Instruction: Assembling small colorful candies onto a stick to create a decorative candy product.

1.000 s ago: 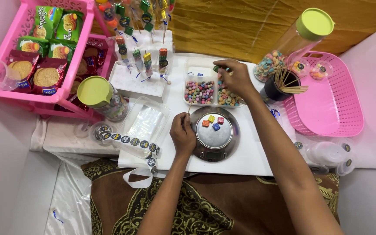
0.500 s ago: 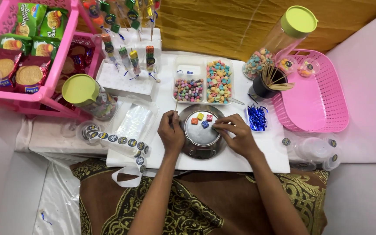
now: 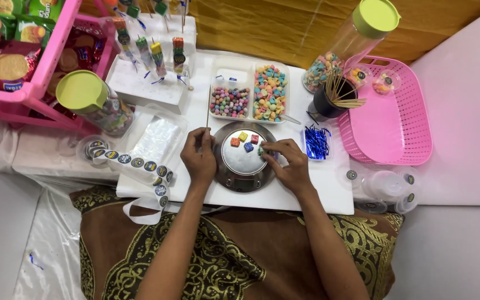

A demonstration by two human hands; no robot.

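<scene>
1. The left hand (image 3: pixel 198 158) rests at the left rim of the round metal plate (image 3: pixel 244 158), its fingers pinched together on a thin wooden skewer (image 3: pixel 208 114).
2. The skewer's long axis runs almost straight away from the person, pointing up toward the white divided tray (image 3: pixel 249 94) of small coloured sweets; its lower end is hidden in the grip.
3. The right hand (image 3: pixel 287 164) lies over the plate's right edge, fingertips drawn together on a small greenish candy (image 3: pixel 261 150), though the view is too small to be sure of the contact.
4. Four candy cubes (image 3: pixel 245 141), yellow, orange, red and blue, sit near the far part of the plate, close together.
5. The plate stands on the white bench (image 3: pixel 318 189), just in front of the tray.
6. A black cup of skewers (image 3: pixel 334 100) and a pink basket (image 3: pixel 395 119) stand to the right.
</scene>
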